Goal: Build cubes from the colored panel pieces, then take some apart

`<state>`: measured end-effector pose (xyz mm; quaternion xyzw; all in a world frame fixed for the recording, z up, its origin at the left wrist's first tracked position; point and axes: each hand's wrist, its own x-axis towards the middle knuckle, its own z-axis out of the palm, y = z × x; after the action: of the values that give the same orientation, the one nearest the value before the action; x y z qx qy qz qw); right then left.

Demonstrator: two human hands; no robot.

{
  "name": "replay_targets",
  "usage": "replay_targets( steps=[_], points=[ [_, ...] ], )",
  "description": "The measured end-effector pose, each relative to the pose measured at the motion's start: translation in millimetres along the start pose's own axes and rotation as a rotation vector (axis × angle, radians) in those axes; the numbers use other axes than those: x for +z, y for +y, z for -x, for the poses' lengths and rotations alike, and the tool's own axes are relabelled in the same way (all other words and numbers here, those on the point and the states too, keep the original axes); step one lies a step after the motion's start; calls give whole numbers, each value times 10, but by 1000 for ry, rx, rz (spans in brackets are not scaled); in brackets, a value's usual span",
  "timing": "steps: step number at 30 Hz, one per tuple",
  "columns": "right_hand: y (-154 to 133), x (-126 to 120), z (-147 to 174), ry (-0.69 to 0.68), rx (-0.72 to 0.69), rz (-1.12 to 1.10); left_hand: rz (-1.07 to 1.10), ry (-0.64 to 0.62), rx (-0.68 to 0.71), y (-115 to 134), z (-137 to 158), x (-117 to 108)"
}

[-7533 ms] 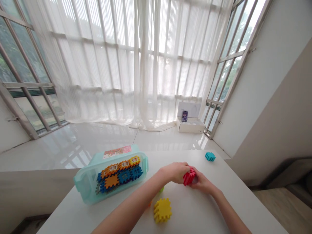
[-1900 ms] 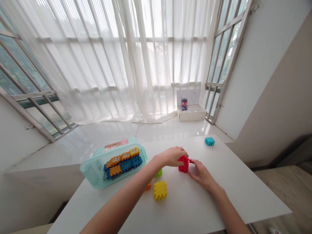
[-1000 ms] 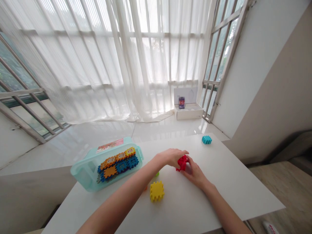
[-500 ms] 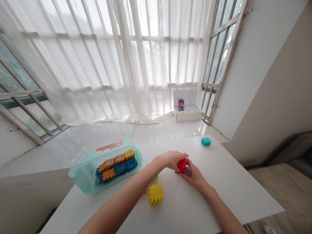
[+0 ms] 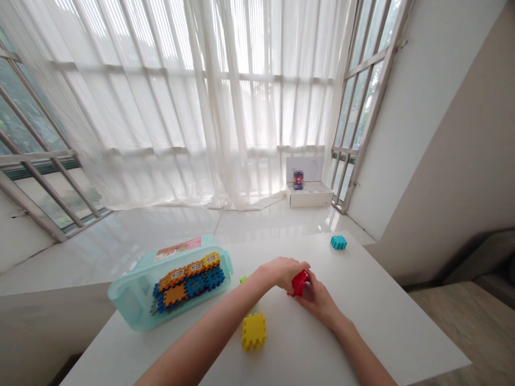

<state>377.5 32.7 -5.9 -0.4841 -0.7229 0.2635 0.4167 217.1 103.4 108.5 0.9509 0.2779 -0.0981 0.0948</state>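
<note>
My left hand [image 5: 284, 272] and my right hand [image 5: 318, 299] are both closed on a red toothed building block [image 5: 298, 282], just above or on the white table. The left fingers reach over its top, while the right hand grips its lower right side; much of the block is hidden by the fingers. A yellow toothed block [image 5: 254, 331] sits nearer to me, beside my left forearm. Partly behind that forearm shows a lime-green piece [image 5: 243, 279]. Farther off on the right is a turquoise block [image 5: 338, 242].
A translucent aqua bin [image 5: 139, 320] at the left holds several orange, blue and yellow interlocking pieces [image 5: 189, 281]. The white table [image 5: 374, 321] has its right edge near my right arm. On the sill behind stands an opened white box [image 5: 309, 199], before sheer curtains.
Both hands keep hold of the red block, which has turned slightly between the fingers. The whole scene sits a little lower in view, as the camera has tilted up.
</note>
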Motion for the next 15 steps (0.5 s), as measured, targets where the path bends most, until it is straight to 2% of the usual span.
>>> replay_targets(
  steps=[15],
  points=[
    [-59,-35,-1,8,-14,-35,54,-14,-26,19,29,-76]
  ],
)
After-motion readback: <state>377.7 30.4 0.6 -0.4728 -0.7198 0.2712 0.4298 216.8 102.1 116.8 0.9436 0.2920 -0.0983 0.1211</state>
